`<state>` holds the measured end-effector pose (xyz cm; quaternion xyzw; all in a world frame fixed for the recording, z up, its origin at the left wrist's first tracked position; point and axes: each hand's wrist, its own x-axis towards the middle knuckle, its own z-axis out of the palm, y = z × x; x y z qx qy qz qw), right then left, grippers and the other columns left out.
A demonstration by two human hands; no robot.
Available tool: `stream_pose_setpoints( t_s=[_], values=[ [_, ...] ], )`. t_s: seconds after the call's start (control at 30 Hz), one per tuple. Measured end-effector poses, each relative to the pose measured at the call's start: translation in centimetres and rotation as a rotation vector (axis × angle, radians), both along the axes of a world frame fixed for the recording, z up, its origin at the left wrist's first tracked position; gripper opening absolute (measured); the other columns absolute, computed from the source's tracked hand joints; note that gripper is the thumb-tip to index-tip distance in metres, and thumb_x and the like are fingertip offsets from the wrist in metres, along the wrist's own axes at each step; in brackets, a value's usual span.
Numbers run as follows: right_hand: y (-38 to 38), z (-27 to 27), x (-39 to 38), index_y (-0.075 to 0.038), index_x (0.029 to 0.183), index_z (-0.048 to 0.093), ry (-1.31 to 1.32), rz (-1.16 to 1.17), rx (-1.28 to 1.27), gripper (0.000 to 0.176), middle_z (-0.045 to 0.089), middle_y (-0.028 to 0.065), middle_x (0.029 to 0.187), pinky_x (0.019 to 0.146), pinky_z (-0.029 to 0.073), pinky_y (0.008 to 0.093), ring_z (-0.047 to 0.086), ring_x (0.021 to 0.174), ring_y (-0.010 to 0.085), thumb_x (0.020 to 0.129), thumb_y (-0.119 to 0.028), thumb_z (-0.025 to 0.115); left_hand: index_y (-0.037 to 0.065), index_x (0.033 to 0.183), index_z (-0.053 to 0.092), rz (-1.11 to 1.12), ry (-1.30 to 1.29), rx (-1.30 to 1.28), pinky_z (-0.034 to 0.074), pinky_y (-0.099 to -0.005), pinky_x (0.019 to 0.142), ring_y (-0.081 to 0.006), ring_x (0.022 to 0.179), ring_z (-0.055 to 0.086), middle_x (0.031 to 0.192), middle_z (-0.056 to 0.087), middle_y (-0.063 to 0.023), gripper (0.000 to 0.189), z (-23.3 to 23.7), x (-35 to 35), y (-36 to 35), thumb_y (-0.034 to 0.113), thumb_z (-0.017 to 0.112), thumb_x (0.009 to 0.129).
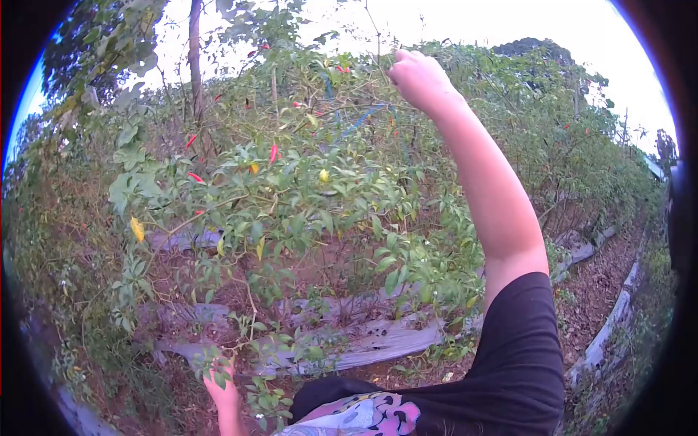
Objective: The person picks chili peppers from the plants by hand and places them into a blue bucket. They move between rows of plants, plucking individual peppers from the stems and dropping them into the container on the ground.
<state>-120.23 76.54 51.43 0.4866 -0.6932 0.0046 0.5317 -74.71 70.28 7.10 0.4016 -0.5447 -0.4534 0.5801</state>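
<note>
A person picks in an outdoor chili field under a pale sky.

Grey plastic sheet (385, 341) covers the raised bed; a bare soil path (598, 289) runs along the right. The chili bush (305, 211) fills the middle, with a red chili (273, 152) and a yellow chili (323, 175) among its leaves. The right hand (418, 76) is raised into the top twigs with its fingers curled shut; what it grips is hidden. The left hand (222, 389) is low and closed around a leafy stem (234, 349). A blue cord (356, 123) crosses the branches near the right hand, and a tree trunk (195, 58) stands behind.
</note>
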Motion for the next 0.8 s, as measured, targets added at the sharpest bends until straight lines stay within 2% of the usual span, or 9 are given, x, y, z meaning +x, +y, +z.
stream_pose_setpoints(
  t_s=[0.1, 0.23, 0.5, 0.6, 0.8],
  values=[
    [0.0, -0.8, -0.7, -0.004, 0.078, 0.063, -0.03, 0.002, 0.043, 0.008, 0.055, 0.0124, 0.091, 0.079, 0.048, 0.0362, 0.055, 0.092, 0.0267, 0.08, -0.008, 0.056, 0.007, 0.085, 0.052, -0.007, 0.151, -0.011, 0.04, -0.0193, 0.06, -0.0054, 0.068, 0.049, 0.076, 0.053, 0.0015, 0.004, -0.7, 1.4, 0.0, 0.006, 0.056, 0.084],
    [-1.0, -1.6, -1.3, -0.002, 0.083, 0.06, -0.092, 0.0, 0.09, 0.011, 0.06, 0.0145, 0.092, 0.077, 0.05, 0.0381, 0.06, 0.09, 0.0286, 0.079, -0.003, 0.05, 0.008, 0.085, 0.053, -0.019, 0.178, -0.031, 0.036, -0.0168, 0.056, -0.0023, 0.062, 0.045, 0.073, 0.053, 0.0044, 0.006, -0.5, 2.8, 0.4, 0.004, 0.058, 0.084],
    [-3.0, -4.6, -4.2, -0.001, 0.089, 0.055, -0.027, 0.108, -0.034, 0.014, 0.063, 0.0181, 0.082, 0.071, 0.052, 0.0395, 0.063, 0.083, 0.03, 0.083, -0.005, 0.043, 0.007, 0.084, 0.051, 0.028, 0.174, 0.0, 0.036, -0.0168, 0.056, -0.0027, 0.061, 0.045, 0.072, 0.05, 0.0039, 0.01, -0.5, 3.7, 1.4, -0.003, 0.054, 0.081],
    [-2.3, -5.0, -2.6, -0.002, 0.089, 0.053, -0.212, 0.047, -0.073, 0.013, 0.063, 0.0175, 0.079, 0.068, 0.051, 0.0409, 0.063, 0.079, 0.0311, 0.083, -0.005, 0.042, 0.006, 0.084, 0.051, 0.014, 0.195, 0.006, 0.036, -0.0169, 0.056, -0.0029, 0.061, 0.045, 0.072, 0.05, 0.0039, 0.01, -0.6, 3.9, 1.5, -0.002, 0.055, 0.081],
    [-1.4, -5.2, -2.7, -0.003, 0.084, 0.055, -0.175, 0.067, -0.044, 0.011, 0.062, 0.0169, 0.076, 0.067, 0.051, 0.0429, 0.062, 0.077, 0.0332, 0.082, -0.007, 0.044, 0.006, 0.085, 0.052, -0.009, 0.221, 0.03, 0.036, -0.017, 0.057, -0.0028, 0.063, 0.045, 0.073, 0.051, 0.0041, 0.009, 0.1, 3.1, 1.7, -0.002, 0.055, 0.082]
  ],
)
